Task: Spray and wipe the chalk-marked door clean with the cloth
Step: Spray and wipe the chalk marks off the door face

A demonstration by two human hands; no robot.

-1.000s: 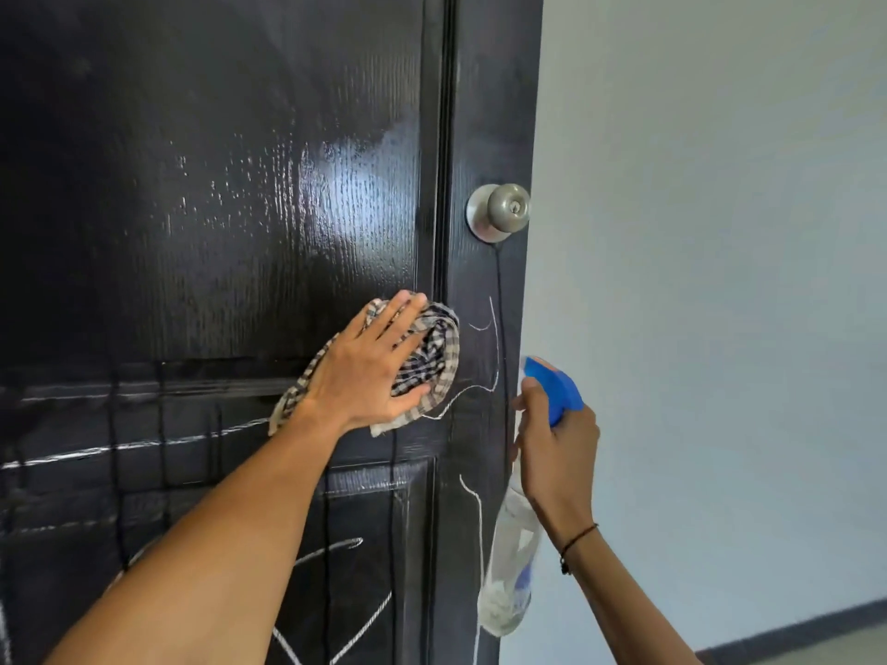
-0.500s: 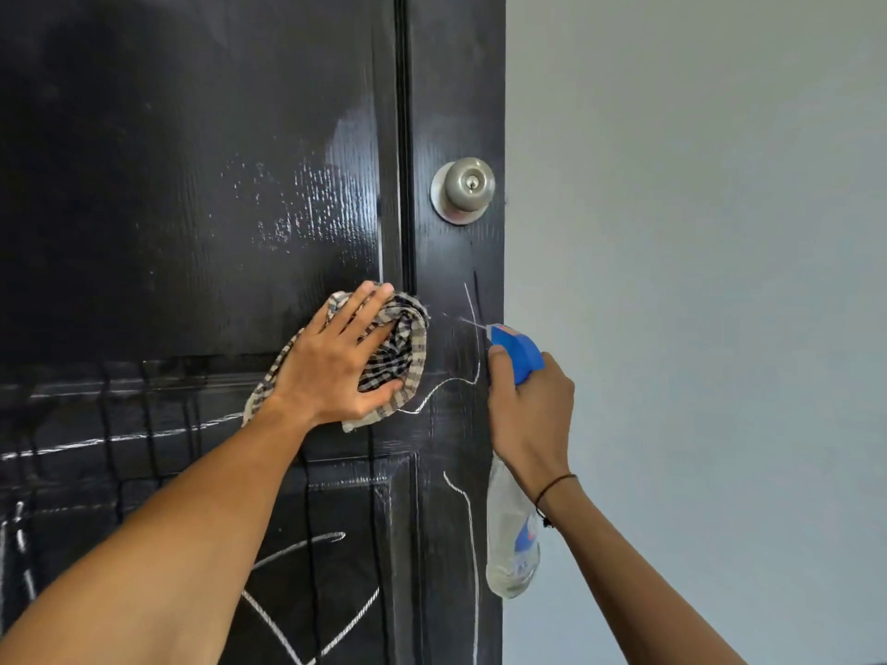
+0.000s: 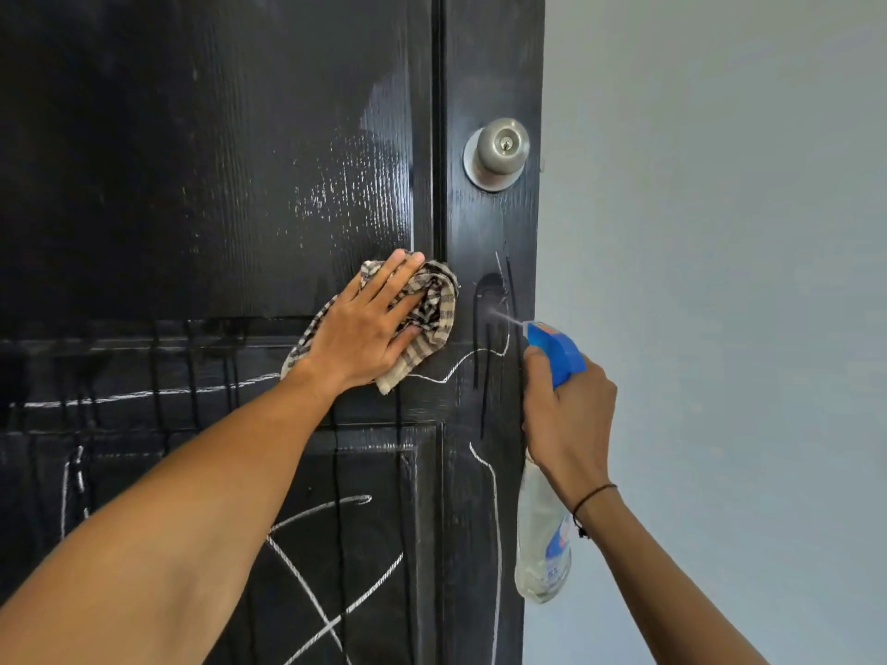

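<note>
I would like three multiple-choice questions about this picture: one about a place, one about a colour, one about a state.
1. Where is the cloth?
A. under the left hand, on the door
B. over the knob
C. on the floor

2. What colour is the head of the bottle?
A. red
B. blue
C. green

3. What is the right hand doing?
A. hanging idle
B. turning the knob
C. gripping the bottle

Answers: 1 A, flat fingers press the cloth on the door; 2 B, the head is blue; 3 C, fingers curl round the bottle's neck, mist leaving the nozzle.
</note>
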